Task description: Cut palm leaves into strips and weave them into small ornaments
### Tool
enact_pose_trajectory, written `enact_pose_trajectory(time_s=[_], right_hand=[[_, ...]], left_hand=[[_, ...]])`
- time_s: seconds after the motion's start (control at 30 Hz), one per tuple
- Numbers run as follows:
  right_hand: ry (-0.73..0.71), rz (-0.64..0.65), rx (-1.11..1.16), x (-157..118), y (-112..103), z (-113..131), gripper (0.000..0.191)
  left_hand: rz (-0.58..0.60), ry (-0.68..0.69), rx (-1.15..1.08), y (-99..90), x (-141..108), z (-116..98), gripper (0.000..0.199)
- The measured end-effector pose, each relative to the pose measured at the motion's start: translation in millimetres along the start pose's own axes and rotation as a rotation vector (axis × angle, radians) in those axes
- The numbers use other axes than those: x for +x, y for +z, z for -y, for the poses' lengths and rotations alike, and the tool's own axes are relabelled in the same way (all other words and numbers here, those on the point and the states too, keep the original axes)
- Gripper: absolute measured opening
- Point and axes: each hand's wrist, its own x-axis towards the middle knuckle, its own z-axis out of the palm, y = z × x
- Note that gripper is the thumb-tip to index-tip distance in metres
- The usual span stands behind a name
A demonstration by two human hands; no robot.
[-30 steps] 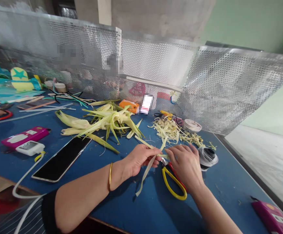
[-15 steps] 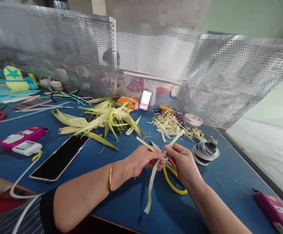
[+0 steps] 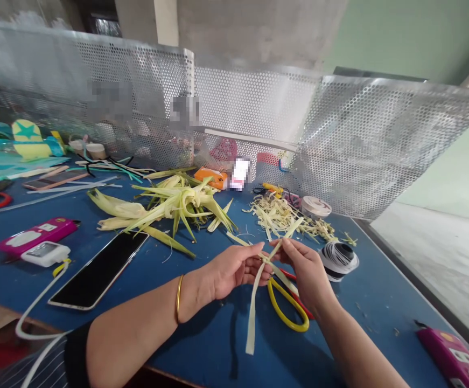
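The right hand (image 3: pixel 305 265) pinches, thumb to forefinger, one end of a cross of flat pale-green strips (image 3: pixel 266 261) — its knotted middle lies at the half-curled fingers of the left hand (image 3: pixel 236 272), whose grip I can't tell. Yellow-and-red-handled scissors (image 3: pixel 296 325) rest beneath, on the flat blue table (image 3: pixel 202 345).

Dark phone (image 3: pixel 100 272), orange packet (image 3: pixel 211 178); perforated metal panel (image 3: pixel 250 102)

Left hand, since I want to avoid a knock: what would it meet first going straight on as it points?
Beyond the crossed strips it touches, the left hand would probably meet the right hand first; the scissors look lower, though depth is unclear.
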Motion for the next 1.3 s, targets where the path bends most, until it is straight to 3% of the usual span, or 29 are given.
enact_pose_trajectory(time_s=[0.23, 0.5, 0.6, 0.77, 0.9, 1.03, 1.17, 1.3], right_hand=[[-0.046, 0.181, -0.187, -5, 6, 0, 0.051], [-0.119, 0.362, -0.379, -1, 8, -16, 0.049], [-0.18, 0.325, -0.506, -1, 6, -22, 0.046], [-0.422, 0.235, -0.701, -6, 5, -24, 0.04], [-0.514, 0.18, -0.783, -9, 13, -23, 0.038], [-0.436, 0.148, -0.807, -9, 19, -16, 0.034], [-0.38, 0.144, -0.793, -1, 18, -2, 0.031], [-0.367, 0.089, -0.732, 17, 16, 14, 0.026]], left_hand=[[-0.055, 0.186, 0.082, -4.6, 3, 1, 0.021], [-0.189, 0.218, 0.064, -6.6, 6, 1, 0.021], [-0.228, 0.222, 0.092, -9.4, 8, 1, 0.019], [-0.254, 0.293, 0.159, -8.9, 14, 5, 0.009], [-0.313, 0.424, 0.149, -7.6, 16, 3, 0.009], [-0.413, 0.436, 0.041, -15.8, 11, -15, 0.007], [-0.317, 0.356, 0.016, -27.7, 7, -33, 0.011], [-0.311, 0.352, -0.02, -31.1, 5, -37, 0.008]])
